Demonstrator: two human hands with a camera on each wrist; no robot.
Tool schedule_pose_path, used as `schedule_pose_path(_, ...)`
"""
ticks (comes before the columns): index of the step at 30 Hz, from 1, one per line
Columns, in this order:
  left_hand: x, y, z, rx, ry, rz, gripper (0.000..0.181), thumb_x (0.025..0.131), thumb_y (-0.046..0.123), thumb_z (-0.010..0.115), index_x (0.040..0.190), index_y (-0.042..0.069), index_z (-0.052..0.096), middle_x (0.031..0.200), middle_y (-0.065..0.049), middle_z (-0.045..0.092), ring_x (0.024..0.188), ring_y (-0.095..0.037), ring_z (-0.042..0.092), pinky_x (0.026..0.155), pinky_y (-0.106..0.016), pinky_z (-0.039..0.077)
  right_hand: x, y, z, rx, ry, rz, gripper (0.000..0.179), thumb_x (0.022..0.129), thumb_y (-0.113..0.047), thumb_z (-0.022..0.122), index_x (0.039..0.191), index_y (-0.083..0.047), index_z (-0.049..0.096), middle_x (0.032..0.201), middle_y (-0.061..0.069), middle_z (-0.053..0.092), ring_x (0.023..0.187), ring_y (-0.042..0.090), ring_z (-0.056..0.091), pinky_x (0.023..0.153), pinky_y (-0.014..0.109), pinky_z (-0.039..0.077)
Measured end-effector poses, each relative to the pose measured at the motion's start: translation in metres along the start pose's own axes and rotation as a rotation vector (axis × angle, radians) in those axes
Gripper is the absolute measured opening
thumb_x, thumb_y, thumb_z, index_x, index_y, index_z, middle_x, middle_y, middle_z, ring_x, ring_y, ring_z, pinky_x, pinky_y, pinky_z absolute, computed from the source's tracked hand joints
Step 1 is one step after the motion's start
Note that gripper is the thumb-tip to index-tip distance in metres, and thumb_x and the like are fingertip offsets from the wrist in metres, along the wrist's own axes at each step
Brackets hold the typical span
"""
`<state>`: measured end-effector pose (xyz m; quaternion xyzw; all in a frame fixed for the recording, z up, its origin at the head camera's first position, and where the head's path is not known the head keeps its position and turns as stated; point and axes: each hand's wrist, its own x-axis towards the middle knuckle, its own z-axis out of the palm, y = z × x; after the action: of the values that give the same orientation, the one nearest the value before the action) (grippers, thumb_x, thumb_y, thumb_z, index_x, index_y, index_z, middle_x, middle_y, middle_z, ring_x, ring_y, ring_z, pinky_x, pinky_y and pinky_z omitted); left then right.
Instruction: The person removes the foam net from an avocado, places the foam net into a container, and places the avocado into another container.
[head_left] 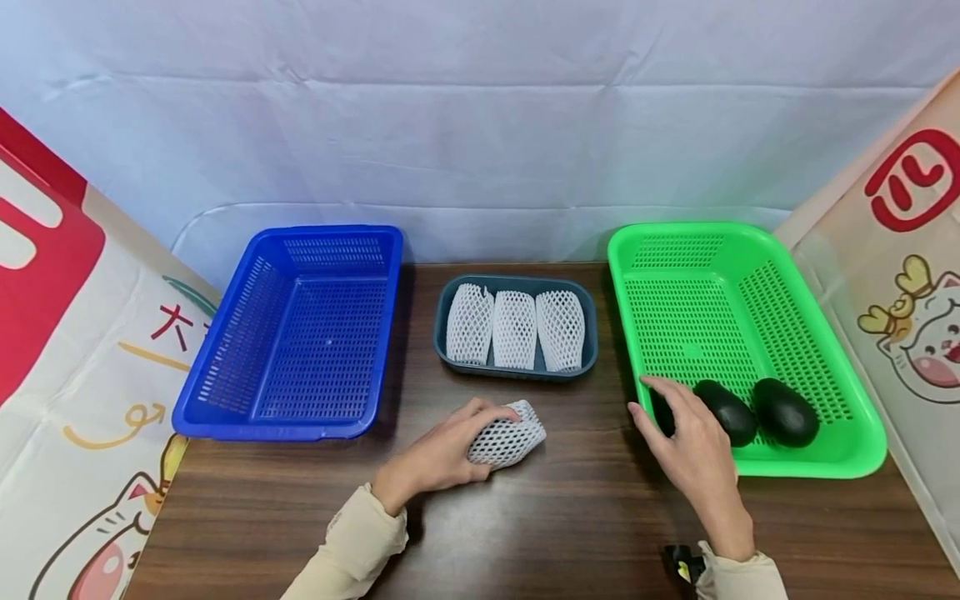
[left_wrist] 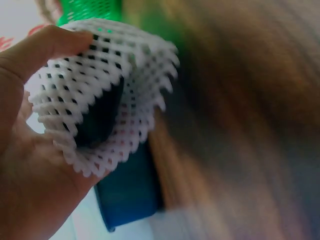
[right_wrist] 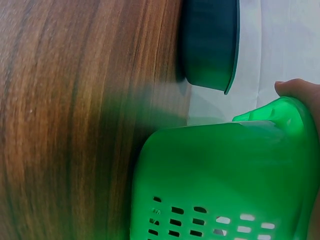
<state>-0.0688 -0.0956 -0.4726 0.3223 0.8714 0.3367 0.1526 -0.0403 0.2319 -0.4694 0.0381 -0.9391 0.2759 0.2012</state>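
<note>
My left hand [head_left: 450, 450] curls round an avocado in a white foam net [head_left: 508, 439], held low over the table in front of the small dark tray. In the left wrist view, the dark skin of the avocado [left_wrist: 101, 112] shows through the open end of the net, with my thumb pressed along the mesh. At the near left side of the green basket [head_left: 675, 287], my right hand [head_left: 693, 446] reaches over the rim with thumb and forefinger spread. Beneath it a dark avocado [head_left: 663, 410] is partly hidden; two more avocados [head_left: 785, 413] lie beside it.
The dark teal tray [head_left: 517, 374] at the back middle carries three white foam-netted pieces [head_left: 514, 329] side by side. To the left stands a blue basket [head_left: 315, 333] with nothing in it. A pale cloth wall [head_left: 480, 150] rises behind the wooden table [head_left: 570, 517].
</note>
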Motion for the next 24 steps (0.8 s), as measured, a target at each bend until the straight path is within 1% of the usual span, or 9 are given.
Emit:
schedule_pose_path(3,0.001,-0.001,0.01,0.095,-0.023,0.012,0.077,0.076,0.011,0.078,0.142,0.032,0.045,0.135,-0.001,0.052,0.124,-0.019,0.052,0.102,-0.04,0.047,0.0,0.0,0.0,-0.002,0.003,0.0,0.043,0.084,-0.017,0.078,0.125,-0.009,0.066,0.124,0.014,0.066,0.114,0.035,0.061,0.086,0.052,0.048)
schedule_pose_path(6,0.002,-0.001,0.015,0.137,-0.026,0.02,0.077,0.077,0.011,0.078,0.143,0.032,0.044,0.136,-0.002,0.053,0.125,-0.021,0.053,0.104,-0.041,0.045,0.001,0.0,0.001,-0.002,0.005,-0.001,0.043,0.084,-0.018,0.078,0.125,-0.01,0.066,0.124,0.014,0.067,0.114,0.035,0.061,0.086,0.052,0.048)
schedule_pose_path(8,0.001,0.0,0.015,0.138,-0.032,0.012,0.082,0.078,0.012,0.079,0.147,0.031,0.04,0.138,-0.002,0.053,0.126,-0.021,0.052,0.106,-0.042,0.044,0.002,0.0,0.001,-0.004,0.006,-0.003,0.043,0.084,-0.018,0.078,0.124,-0.009,0.066,0.124,0.014,0.067,0.113,0.035,0.062,0.085,0.052,0.048)
schedule_pose_path(11,-0.001,-0.001,0.01,0.12,-0.041,-0.006,0.092,0.078,0.015,0.082,0.154,0.029,0.032,0.145,-0.002,0.051,0.132,-0.021,0.049,0.11,-0.045,0.041,0.002,0.0,0.001,-0.007,0.008,-0.005,0.043,0.084,-0.017,0.078,0.124,-0.009,0.066,0.123,0.015,0.067,0.113,0.035,0.062,0.085,0.052,0.048)
schedule_pose_path(13,-0.003,-0.003,0.007,0.103,-0.045,-0.032,0.1,0.077,0.02,0.085,0.157,0.027,0.026,0.149,-0.002,0.049,0.135,-0.024,0.047,0.111,-0.047,0.039,0.002,-0.001,0.002,-0.008,0.008,-0.005,0.043,0.083,-0.017,0.078,0.124,-0.009,0.066,0.123,0.015,0.067,0.113,0.035,0.062,0.085,0.052,0.048)
schedule_pose_path(16,-0.007,-0.005,0.001,0.073,-0.05,-0.099,0.104,0.075,0.029,0.087,0.158,0.023,0.024,0.153,-0.003,0.046,0.138,-0.029,0.045,0.112,-0.051,0.037,0.002,-0.001,0.002,-0.009,0.006,-0.004,0.043,0.083,-0.017,0.079,0.124,-0.009,0.066,0.123,0.015,0.067,0.113,0.035,0.062,0.085,0.052,0.048)
schedule_pose_path(18,-0.01,-0.007,-0.002,0.075,-0.05,-0.135,0.099,0.076,0.036,0.085,0.156,0.02,0.029,0.151,-0.003,0.048,0.137,-0.031,0.045,0.112,-0.053,0.036,0.002,-0.001,0.002,-0.011,0.007,-0.003,0.043,0.083,-0.017,0.079,0.124,-0.009,0.066,0.123,0.015,0.067,0.112,0.035,0.062,0.084,0.052,0.049)
schedule_pose_path(20,-0.011,-0.009,-0.005,0.089,-0.052,-0.151,0.089,0.079,0.041,0.081,0.153,0.017,0.036,0.149,-0.004,0.051,0.136,-0.031,0.046,0.113,-0.054,0.035,0.001,-0.001,0.002,-0.013,0.008,0.0,0.043,0.083,-0.017,0.078,0.124,-0.009,0.066,0.123,0.015,0.067,0.112,0.035,0.062,0.083,0.052,0.049)
schedule_pose_path(24,-0.013,-0.011,-0.004,0.125,-0.044,-0.135,0.075,0.085,0.046,0.072,0.148,0.016,0.045,0.144,-0.004,0.057,0.129,-0.028,0.054,0.11,-0.052,0.038,0.0,-0.001,0.001,-0.015,0.004,0.005,0.043,0.084,-0.018,0.078,0.124,-0.009,0.066,0.123,0.015,0.067,0.112,0.035,0.062,0.082,0.053,0.049)
